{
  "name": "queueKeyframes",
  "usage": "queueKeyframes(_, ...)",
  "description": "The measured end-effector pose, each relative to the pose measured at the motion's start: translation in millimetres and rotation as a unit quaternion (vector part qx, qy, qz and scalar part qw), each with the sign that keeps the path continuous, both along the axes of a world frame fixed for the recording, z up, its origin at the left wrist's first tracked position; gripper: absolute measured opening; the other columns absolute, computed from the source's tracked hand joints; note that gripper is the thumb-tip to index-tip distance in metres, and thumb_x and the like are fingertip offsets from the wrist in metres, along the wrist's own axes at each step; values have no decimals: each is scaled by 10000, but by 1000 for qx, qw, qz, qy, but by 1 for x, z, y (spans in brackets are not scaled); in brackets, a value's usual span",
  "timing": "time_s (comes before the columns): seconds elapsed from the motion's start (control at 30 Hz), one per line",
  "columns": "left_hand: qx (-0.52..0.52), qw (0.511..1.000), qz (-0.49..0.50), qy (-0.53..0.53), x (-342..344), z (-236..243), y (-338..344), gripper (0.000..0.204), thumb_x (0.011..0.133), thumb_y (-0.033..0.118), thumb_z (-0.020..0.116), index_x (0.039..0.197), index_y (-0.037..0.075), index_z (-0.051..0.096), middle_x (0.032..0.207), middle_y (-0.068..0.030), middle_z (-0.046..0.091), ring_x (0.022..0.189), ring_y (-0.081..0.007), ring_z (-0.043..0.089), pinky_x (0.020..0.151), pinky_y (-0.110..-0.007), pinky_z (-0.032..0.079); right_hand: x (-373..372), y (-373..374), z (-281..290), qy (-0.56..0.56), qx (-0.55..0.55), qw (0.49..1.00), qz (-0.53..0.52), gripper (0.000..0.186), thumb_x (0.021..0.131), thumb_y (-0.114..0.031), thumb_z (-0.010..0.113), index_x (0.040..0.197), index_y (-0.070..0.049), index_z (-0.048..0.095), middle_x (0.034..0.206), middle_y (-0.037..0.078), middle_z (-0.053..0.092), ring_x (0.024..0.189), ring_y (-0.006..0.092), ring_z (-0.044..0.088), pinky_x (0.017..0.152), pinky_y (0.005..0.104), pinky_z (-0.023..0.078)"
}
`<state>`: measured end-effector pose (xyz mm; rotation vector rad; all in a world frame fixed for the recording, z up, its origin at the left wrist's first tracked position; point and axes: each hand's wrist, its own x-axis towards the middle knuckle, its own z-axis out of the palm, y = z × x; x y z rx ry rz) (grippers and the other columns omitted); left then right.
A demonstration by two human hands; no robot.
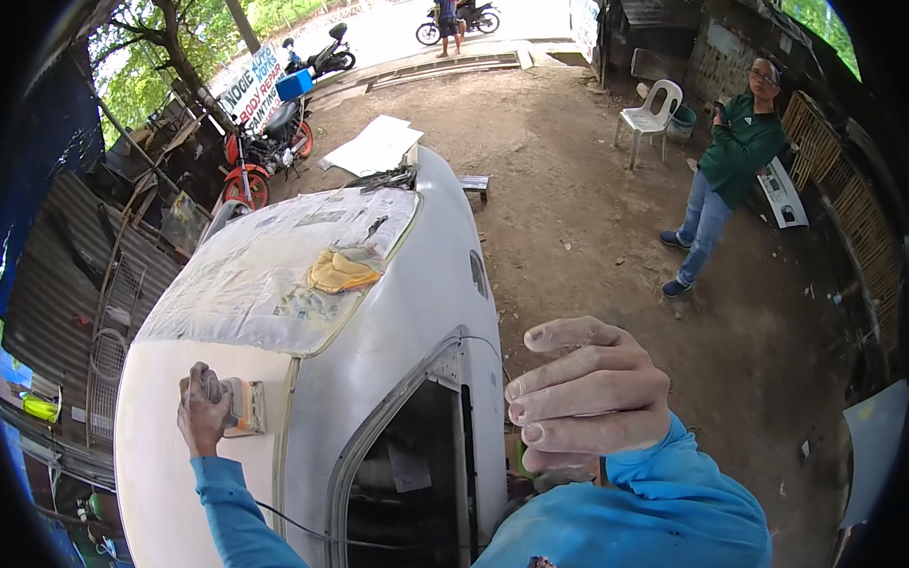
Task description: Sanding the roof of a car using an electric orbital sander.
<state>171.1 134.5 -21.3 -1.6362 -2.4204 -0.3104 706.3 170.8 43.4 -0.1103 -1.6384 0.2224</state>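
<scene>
Two bare hands with pale dust on the skin are in view, and both come out of blue sleeves. The left hand [199, 410] is closed around a sander [249, 408], which sits on the white car roof [192, 485], just beside the long raised edge that runs along the roof's right side. The right hand [593, 394] is raised to the right of the car, near its side window [398, 477]; its fingers are loosely bent and a little apart, and it grasps nothing that I can see. Ahead of the sander, the windshield is covered with masking sheets [230, 261], and on them lies a crumpled yellow cloth [341, 272]. Farther forward, white sheets [374, 146] rest at the front of the car. On the dirt ground [576, 238] a white plastic chair [648, 121] stands near a person in a green top [739, 159] and jeans. To the left of the car's front, a red motorcycle [246, 172] is parked.
</scene>
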Motion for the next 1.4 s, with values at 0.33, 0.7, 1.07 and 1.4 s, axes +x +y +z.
queueKeyframes(0.33,-65,986,143,55,-77,1,2,673,771,298,800,1364,184,503,1205,-211,629,1075,-445,655,910,-553,535,1,8,-214,-470,-407,783,27,820,859,-298,787,1528,-34,393,1500,291,431,1341,442,488,1111,480,443)
queueKeyframes(0.7,-47,997,-4,57,-12,-8,59,528,788,302,759,1257,196,539,1108,-190,646,1035,-423,659,879,-528,531,-270,56,-255,-340,-302,887,76,727,942,-374,653,1537,-56,384,1573,279,324,1465,450,311,1248,529,213)
queueKeyframes(1.07,-52,970,235,36,-121,7,-78,538,786,271,716,1251,120,492,1142,-250,635,1095,-466,619,933,-549,494,-272,74,-282,-299,-252,919,48,571,965,-365,554,1468,-101,493,1553,203,394,1477,402,312,1237,536,206)
queueKeyframes(1.4,-49,995,75,41,37,2,3,466,840,234,699,1256,144,509,1148,-186,606,1055,-423,627,862,-525,510,-263,75,-268,-235,-229,943,61,586,938,-307,604,1469,-87,485,1505,204,455,1428,388,389,1213,547,243)
